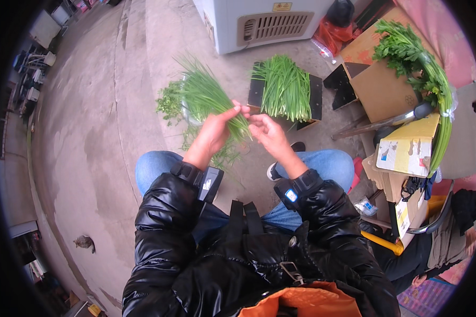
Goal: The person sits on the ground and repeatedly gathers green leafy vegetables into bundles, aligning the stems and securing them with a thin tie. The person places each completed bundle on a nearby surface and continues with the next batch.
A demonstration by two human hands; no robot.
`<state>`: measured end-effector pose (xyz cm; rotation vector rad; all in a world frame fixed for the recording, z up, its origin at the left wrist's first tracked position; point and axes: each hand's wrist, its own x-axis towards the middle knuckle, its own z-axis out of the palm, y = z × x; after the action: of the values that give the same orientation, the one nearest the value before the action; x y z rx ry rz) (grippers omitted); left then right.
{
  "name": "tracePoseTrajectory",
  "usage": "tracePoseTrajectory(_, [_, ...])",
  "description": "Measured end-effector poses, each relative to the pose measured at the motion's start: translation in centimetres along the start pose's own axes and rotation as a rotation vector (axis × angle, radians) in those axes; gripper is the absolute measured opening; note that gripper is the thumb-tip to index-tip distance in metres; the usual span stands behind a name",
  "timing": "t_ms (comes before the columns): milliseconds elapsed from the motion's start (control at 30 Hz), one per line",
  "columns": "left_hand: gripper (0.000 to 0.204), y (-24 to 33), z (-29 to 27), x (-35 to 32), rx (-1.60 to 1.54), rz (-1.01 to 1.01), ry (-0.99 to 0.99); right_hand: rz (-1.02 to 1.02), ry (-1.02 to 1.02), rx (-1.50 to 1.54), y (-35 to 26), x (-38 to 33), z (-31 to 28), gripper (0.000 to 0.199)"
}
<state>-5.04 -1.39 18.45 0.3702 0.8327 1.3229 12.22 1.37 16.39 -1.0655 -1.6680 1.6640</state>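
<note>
My left hand [217, 132] is closed round a bunch of green chives [203, 92], its leafy tips pointing away to the upper left. At the pale stem ends, my right hand [272, 134] has its fingertips curled and pressed against the stalks. Just beyond it, a thick pile of chives [285, 87] lies across a dark box [315, 100], stem ends towards me. Left of the held bunch is some leafy coriander [169, 100], beside a pale container mostly hidden by the chives. Loose green scraps [225, 153] are scattered on the ground under my left hand.
A white appliance [272, 24] with a vent stands ahead. To the right are cardboard boxes [383, 87], a large bunch of celery [441, 116] and a metal-framed chair [433, 222]. Another person's hand [470, 240] shows at lower right. A cat [84, 242] is on the concrete at left.
</note>
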Motion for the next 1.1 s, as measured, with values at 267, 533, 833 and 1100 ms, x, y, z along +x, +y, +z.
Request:
tracePoseTrajectory(267, [0.016, -1.3, -0.5, 0.3, 0.070, 0.029, 0.034, -0.271, 0.164, -0.466, -1.2, -0.5, 1.9, 0.047])
tracePoseTrajectory(533, [0.024, -1.2, -0.5, 0.6, 0.018, 0.018, 0.064, -0.661, 0.217, -0.850, -3.1, -0.9, 1.4, 0.031])
tracePoseTrajectory(833, [0.032, -0.9, -0.4, 0.5, -0.025, -0.027, 0.013, -0.435, 0.224, -0.516, -0.9, -0.3, 1.0, 0.015])
tracePoseTrajectory(1100, [0.035, -0.1, 0.1, 0.1, 0.052, -0.004, -0.037, -0.133, 0.134, -0.010, 1.1, 0.6, 0.3, 0.009])
